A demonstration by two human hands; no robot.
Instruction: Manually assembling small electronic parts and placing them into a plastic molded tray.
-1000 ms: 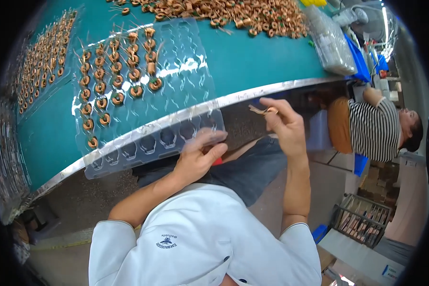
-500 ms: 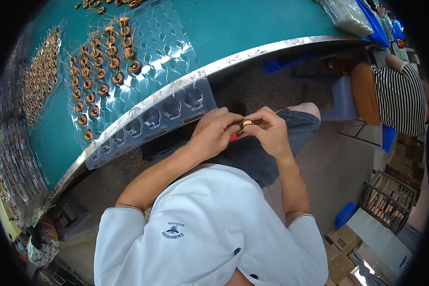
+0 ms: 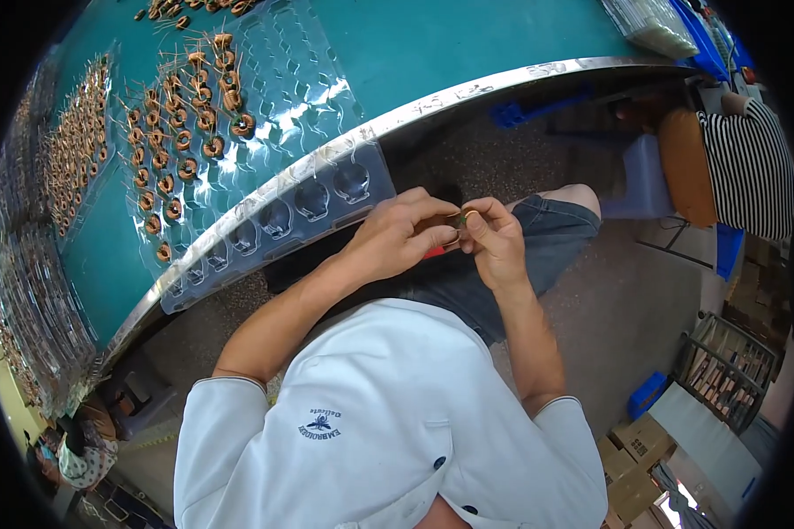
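In front of my lap both hands meet at a small copper-wound toroidal coil (image 3: 465, 219), seen nearly edge-on and partly hidden by fingers. My right hand (image 3: 497, 242) pinches it between thumb and fingers. From the other side my left hand (image 3: 399, 233) closes in, its index finger and thumb tips against the coil; any wire lead between them is too small to make out. Something red (image 3: 434, 252) shows beneath the left fingers. On the table, similar coils (image 3: 213, 146) with upright wire leads stand in rows in a clear plastic tray (image 3: 304, 110).
The green table (image 3: 432, 53) has a curved pale edge. A clear blister tray (image 3: 313, 198) sticks out below that edge. More coils (image 3: 75, 163) and stacked trays (image 3: 40, 309) lie at the left. A person in a striped top (image 3: 743, 176) sits at the right.
The coil has turned between my fingers, from its copper side showing to nearly edge-on. My right fingers have shifted around it. The view has moved slightly.
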